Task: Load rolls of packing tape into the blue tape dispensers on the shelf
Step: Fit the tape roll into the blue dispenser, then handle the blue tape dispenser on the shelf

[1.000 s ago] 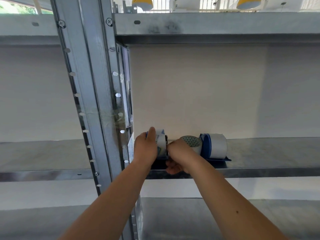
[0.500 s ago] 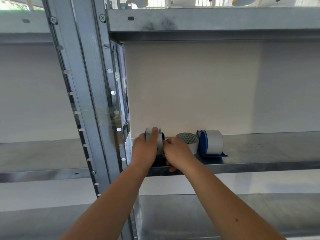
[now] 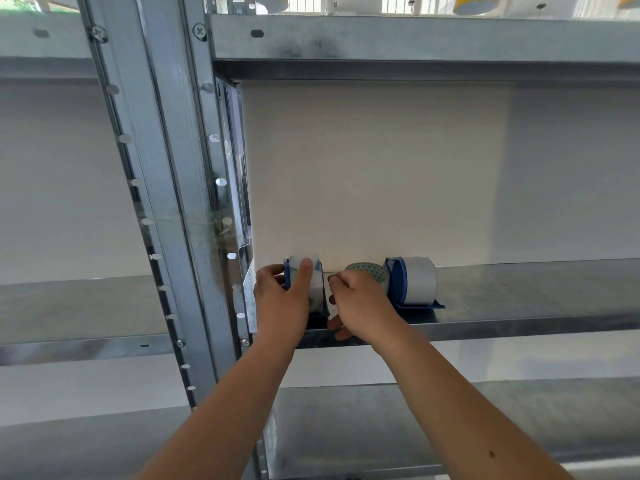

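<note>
On the metal shelf (image 3: 519, 323) stand two blue tape dispensers. My left hand (image 3: 282, 299) wraps around the left dispenser (image 3: 320, 306), thumb on top of the clear tape roll (image 3: 316, 282) sitting in it. My right hand (image 3: 360, 306) is closed at the dispenser's right side, fingers curled at the shelf's front edge; what it pinches is hidden. Behind that hand a loose tape roll (image 3: 369, 273) with a green-patterned core lies flat. To its right stands the second dispenser (image 3: 398, 285), which carries a white tape roll (image 3: 419, 284).
A grey steel upright (image 3: 166, 202) with holes stands just left of my left hand. Another shelf board (image 3: 415, 39) runs overhead and a lower one (image 3: 450, 420) below. A pale wall closes the back. The shelf stretches bare to the right.
Both hands stay on the left dispenser. My left thumb has shifted slightly over the roll. The view has drifted a little.
</note>
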Tool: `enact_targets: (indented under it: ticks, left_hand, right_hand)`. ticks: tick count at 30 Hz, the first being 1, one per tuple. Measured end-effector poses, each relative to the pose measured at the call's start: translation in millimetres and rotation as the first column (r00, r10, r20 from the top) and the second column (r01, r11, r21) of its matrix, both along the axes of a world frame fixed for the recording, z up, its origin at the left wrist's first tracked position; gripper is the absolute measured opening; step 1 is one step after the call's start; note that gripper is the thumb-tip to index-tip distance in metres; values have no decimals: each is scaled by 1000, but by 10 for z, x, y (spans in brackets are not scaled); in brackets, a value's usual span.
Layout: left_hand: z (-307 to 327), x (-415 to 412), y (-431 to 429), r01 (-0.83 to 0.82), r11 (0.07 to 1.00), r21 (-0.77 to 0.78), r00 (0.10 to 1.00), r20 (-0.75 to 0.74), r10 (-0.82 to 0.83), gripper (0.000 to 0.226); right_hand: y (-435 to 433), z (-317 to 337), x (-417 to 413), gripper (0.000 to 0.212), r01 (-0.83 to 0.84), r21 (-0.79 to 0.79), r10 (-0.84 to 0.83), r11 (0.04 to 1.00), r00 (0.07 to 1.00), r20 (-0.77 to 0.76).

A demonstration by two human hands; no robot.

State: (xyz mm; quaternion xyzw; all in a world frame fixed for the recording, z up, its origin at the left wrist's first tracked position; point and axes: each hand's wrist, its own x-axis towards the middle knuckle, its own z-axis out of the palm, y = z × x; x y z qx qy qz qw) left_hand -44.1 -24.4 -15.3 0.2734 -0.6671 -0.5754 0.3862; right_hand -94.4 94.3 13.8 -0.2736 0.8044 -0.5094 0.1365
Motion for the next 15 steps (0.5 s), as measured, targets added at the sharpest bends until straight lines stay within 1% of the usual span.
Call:
enact_targets:
  ticks: [3, 6, 8, 10, 11, 13, 15]
  left_hand:
    - [-23, 13, -7, -14, 1000, -16, 1000, -1, 14, 54]
    - [-17, 49, 40, -49, 992, -118, 999, 10, 51, 65]
    - [18, 82, 101, -68, 979, -193, 998, -22, 65, 63]
    - [75, 124, 206, -64, 954, -292, 997, -70, 45, 54]
    - [104, 143, 265, -69, 925, -374, 996, -86, 40, 49]
    - [174, 168, 391, -93, 838, -538, 993, -113, 37, 45]
    - [238, 160, 515, -104, 766, -635, 986, -164, -2, 40]
  right_hand:
    - [24, -8, 27, 28, 16, -5, -16, 1000, 1000, -18]
    - [62, -14, 31, 29, 35, -15, -36, 999, 998, -58]
    - [96, -11, 32, 28, 49, -77, -53, 996, 997, -61]
    - [143, -2, 33, 24, 70, -181, -83, 981, 995, -63]
    - [174, 7, 31, 23, 89, -228, -110, 970, 991, -79]
    - [252, 23, 8, 19, 130, -321, -175, 938, 978, -116]
    - [357, 55, -27, 17, 166, -412, -248, 896, 956, -154]
